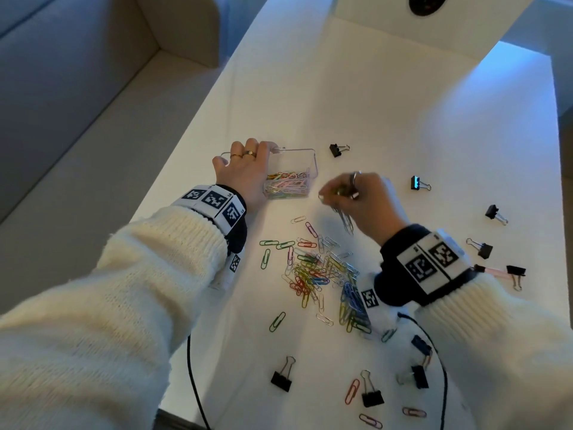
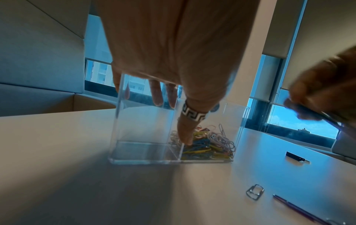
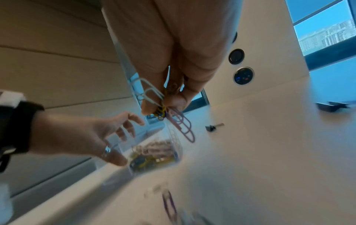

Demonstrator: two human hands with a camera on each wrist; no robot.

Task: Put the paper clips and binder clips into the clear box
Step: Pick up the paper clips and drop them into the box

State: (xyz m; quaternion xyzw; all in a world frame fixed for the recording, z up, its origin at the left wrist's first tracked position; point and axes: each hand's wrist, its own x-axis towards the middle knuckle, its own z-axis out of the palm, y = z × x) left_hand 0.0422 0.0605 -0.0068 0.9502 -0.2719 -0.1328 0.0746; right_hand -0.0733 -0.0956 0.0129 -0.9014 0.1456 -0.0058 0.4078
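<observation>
Presently the clear plastic two-compartment box (image 1: 293,169) stands upright on the white tabletop (image 1: 372,97); its right-hand compartment holds a heap of coloured paper clips (image 2: 208,146), while the left-hand compartment, seen from the left wrist, shows no contents. The left hand (image 1: 245,169) grasps the box from above and from the left — fingers draped over the far rim, the ringed thumb (image 2: 187,129) pressed against the near wall at the divider. The right hand (image 1: 362,197) is raised above the tabletop just to the right of the box, apart from it; its fingertips are clenched on a small bunch of paper clips (image 3: 163,106) — white, yellow and purple ones are distinguishable, several dangling below the pinch. The hand is blurred in the left wrist view. A loose pile of multicoloured paper clips (image 1: 322,271) lies on the tabletop nearer the person than the box, with stray clips scattered round it; part of the pile is hidden by the right wrist. Black binder clips lie singly on the tabletop: one beyond the box to its right (image 1: 336,149), several well apart along the right side (image 1: 417,183), and more near the front edge (image 1: 282,378). Both forearms wear cream knitted sleeves (image 1: 124,290) and marker-printed wristbands (image 1: 214,201); a black cable (image 1: 193,383) runs along the tabletop's front.
</observation>
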